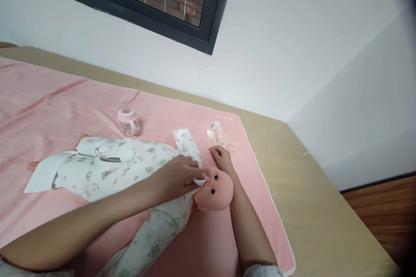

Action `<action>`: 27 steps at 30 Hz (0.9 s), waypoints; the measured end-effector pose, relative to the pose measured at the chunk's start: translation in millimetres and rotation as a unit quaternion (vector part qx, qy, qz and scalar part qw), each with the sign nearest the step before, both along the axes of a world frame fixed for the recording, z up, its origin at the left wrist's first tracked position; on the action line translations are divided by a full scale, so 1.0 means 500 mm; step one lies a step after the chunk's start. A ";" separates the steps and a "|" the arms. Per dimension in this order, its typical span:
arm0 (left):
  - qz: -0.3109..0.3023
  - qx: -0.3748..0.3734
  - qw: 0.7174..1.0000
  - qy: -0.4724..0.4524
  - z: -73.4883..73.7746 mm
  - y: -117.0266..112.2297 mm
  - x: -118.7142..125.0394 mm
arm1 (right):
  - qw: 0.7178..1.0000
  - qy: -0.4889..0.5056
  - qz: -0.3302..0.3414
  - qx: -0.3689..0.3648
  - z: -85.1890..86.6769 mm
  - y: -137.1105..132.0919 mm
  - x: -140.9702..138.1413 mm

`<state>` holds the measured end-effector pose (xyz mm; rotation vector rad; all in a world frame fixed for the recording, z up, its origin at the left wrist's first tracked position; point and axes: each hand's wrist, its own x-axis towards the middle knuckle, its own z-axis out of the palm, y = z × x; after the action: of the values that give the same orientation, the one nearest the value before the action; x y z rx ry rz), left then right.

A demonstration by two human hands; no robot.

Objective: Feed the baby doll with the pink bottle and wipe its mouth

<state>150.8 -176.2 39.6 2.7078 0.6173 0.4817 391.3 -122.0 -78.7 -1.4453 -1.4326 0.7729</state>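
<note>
A baby doll (217,192) lies on its back in a white patterned garment (126,162), its head toward the right. My left hand (182,172) reaches across the doll's chest. Its fingers are closed on a small white cloth (200,179) at the doll's mouth and chin; whether that cloth is loose or part of the collar I cannot tell. Past the head, my right hand (222,158) rests on the pink blanket with loosely curled fingers, slightly apart. Just beyond its fingertips is a clear plastic packet (217,133) with pale contents.
A baby bottle with a pink collar (128,120) stands beyond the doll's body. The pink blanket (162,106) covers much of the wooden table (292,190). A small white hooked piece (306,154) lies near the table's right edge. Behind are a wall and a dark-framed window (208,30).
</note>
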 end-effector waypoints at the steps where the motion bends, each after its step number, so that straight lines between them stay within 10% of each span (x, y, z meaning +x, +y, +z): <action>1: 0.001 -0.002 1.000 0.002 0.001 0.000 0.000 | 1.000 0.001 0.000 -0.001 0.000 0.000 0.000; 27: 0.048 0.036 0.998 0.001 -0.008 0.010 0.001 | 1.000 -0.012 0.007 0.007 0.001 -0.002 0.001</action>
<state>151.4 -171.4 35.7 2.7559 0.7465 0.5354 391.8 -122.9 -78.5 -1.4401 -1.4643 0.7560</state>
